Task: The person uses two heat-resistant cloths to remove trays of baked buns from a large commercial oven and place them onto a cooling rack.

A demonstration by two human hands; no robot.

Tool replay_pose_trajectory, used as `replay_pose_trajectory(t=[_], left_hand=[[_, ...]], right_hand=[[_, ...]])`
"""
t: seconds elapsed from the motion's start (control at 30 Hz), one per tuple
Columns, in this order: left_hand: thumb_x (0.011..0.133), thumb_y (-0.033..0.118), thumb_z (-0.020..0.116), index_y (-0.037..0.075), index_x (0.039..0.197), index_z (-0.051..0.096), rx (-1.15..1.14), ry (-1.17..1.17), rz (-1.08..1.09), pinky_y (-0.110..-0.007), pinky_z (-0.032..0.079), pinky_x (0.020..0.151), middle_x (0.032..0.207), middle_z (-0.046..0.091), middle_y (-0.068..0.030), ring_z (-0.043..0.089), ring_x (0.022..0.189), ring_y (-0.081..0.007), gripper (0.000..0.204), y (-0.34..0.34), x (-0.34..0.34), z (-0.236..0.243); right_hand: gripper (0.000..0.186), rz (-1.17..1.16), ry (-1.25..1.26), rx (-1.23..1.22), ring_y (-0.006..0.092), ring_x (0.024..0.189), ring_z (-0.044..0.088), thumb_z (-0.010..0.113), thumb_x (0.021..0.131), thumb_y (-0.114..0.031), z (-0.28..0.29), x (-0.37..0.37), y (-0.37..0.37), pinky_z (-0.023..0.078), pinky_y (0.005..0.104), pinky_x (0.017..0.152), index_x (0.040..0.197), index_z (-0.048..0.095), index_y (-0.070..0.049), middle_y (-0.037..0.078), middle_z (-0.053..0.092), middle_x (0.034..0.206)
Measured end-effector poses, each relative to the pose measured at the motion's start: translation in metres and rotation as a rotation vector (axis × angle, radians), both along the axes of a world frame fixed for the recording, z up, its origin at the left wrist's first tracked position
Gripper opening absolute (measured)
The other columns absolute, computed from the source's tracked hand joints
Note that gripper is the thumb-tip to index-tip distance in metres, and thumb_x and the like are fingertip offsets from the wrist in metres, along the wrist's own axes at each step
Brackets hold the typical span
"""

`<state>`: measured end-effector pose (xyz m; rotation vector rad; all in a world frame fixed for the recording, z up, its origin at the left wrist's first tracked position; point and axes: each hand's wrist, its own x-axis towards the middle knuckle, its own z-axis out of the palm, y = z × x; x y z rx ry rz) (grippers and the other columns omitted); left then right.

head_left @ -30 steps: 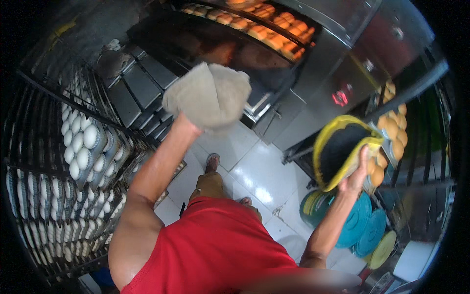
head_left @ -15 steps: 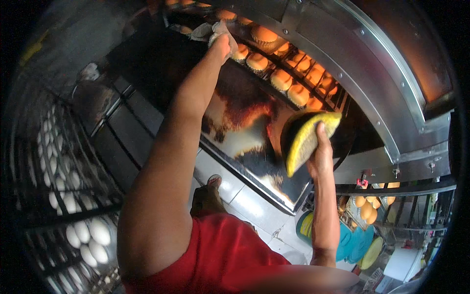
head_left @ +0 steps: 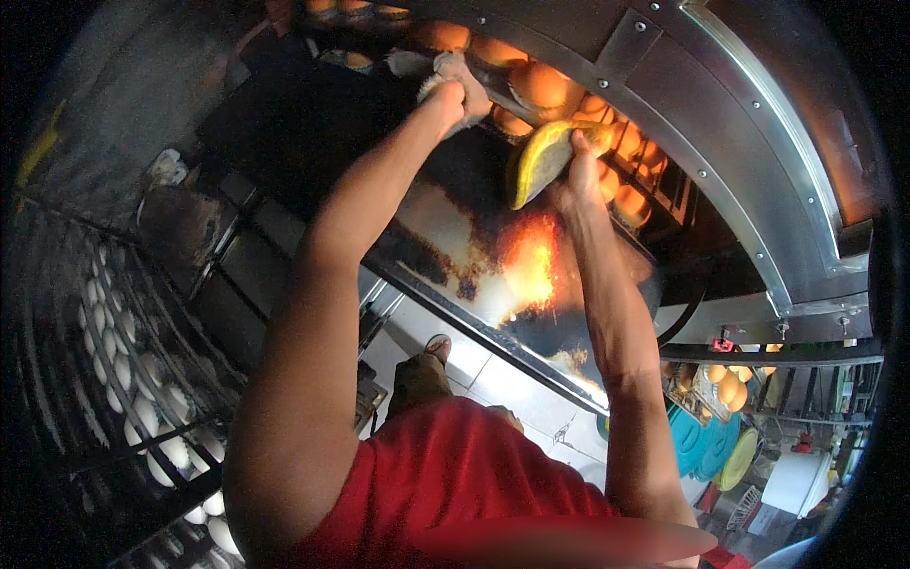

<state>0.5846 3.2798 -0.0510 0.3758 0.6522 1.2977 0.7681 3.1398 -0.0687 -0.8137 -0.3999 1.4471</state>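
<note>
My left hand (head_left: 445, 102) is closed round a crumpled greyish cloth (head_left: 462, 74), at the front of a row of round baked buns (head_left: 540, 85) in paper cups. Grey with a thick yellow edge, a folded pad (head_left: 542, 163) is gripped in my right hand (head_left: 580, 175), the thumb lying along it. The pad is up against the buns at the oven mouth and hides some of them. Whether either hand touches the tray under the buns, I cannot tell.
A scorched metal oven door (head_left: 445, 228) lies lowered before me, reflecting an orange glow. The steel oven front (head_left: 654, 57) curves above. Racks of pale oval dough pieces (head_left: 142, 417) stand at left. Teal lids (head_left: 706, 441) and a tray of buns (head_left: 728, 389) are at right.
My right hand has carried the yellow-edged pad farther away and leftward, up to the buns. The left hand, still on the cloth, has shifted slightly right. The glow on the door looks brighter.
</note>
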Motion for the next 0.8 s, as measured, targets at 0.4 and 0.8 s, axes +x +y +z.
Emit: replay_pose_trajectory(t=[0.4, 0.8], left_hand=[[0.080, 0.033, 0.062, 0.007, 0.113, 0.056, 0.646, 1.641, -0.131, -0.037, 0.047, 0.088, 0.117, 0.061, -0.0099, 0.057, 0.108, -0.0222, 0.042, -0.251, -0.082, 0.068], [0.075, 0.010, 0.075, 0.005, 0.137, 0.036, 0.697, 1.233, 0.240, -0.037, 0.041, 0.104, 0.136, 0.047, -0.0097, 0.047, 0.123, -0.0207, 0.074, -0.505, -0.098, -0.009]], right_hand=[[0.024, -0.010, 0.003, -0.100, 0.0242, 0.083, 0.067, 0.056, 0.088, -0.006, 0.017, 0.047, -0.171, 0.057, 0.0372, 0.077, 0.112, 0.055, -0.002, 0.011, 0.067, 0.095], [0.029, 0.117, -0.145, 0.036, 0.0210, 0.085, 0.067, 0.064, 0.085, -0.008, 0.013, 0.064, -0.374, 0.057, 0.0340, 0.076, 0.111, 0.056, 0.002, 0.011, 0.066, 0.099]])
